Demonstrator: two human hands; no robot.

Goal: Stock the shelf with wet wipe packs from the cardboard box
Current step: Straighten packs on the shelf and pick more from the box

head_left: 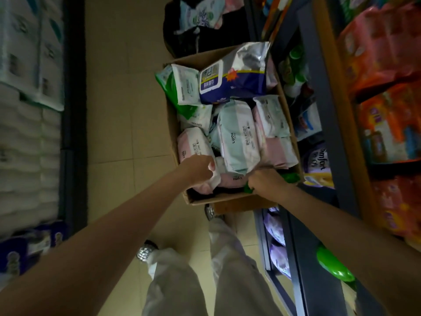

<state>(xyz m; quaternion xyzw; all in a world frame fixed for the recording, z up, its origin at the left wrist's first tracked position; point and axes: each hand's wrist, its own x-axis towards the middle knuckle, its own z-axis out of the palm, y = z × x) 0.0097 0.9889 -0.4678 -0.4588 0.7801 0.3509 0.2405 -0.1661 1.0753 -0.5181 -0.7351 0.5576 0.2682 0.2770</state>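
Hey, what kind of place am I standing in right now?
Most likely a shop aisle. Shelving on the right is packed with packaged goods, stacked tissue rolls line the left, and an open cardboard box of wet wipe packs sits on the floor.

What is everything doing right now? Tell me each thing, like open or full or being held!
cardboard box: open, on the floor, nearly full of packs.
blue pack: lying on top, untouched.
mint pack: on the pile, right hand at its near end.
left hand: pinching a pink pack.
right hand: curled, grip unclear.
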